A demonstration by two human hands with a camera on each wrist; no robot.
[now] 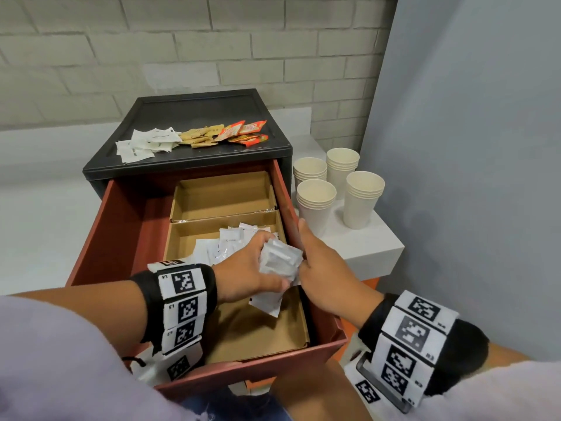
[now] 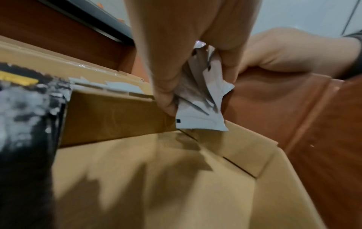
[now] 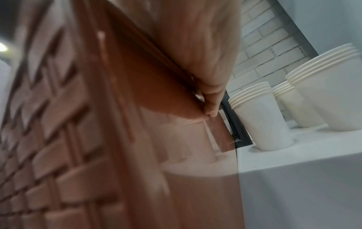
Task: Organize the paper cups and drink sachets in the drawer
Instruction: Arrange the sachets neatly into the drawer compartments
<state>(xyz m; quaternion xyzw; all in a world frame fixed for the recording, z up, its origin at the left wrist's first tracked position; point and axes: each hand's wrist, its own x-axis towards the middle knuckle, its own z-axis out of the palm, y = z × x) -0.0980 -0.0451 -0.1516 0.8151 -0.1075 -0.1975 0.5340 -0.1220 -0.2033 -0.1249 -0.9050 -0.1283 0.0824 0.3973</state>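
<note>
Item: white sachets [image 1: 280, 259], a bunch gripped in my left hand [image 1: 249, 268] over the drawer's [image 1: 127, 226] cardboard tray for sorting; right hand [image 1: 321, 268] alongside clasps the drawer wall, steadying; paper cups [image 1: 337, 183] beyond, unsorted.

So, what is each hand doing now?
Left hand: holds white sachets.
Right hand: grips the drawer side wall.

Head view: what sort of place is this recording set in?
Probably an office pantry or drinks corner. Stacks of paper cups stand on a white counter against a pale brick wall, and drink sachets lie on a small dark drawer unit with its red drawer open.
</note>
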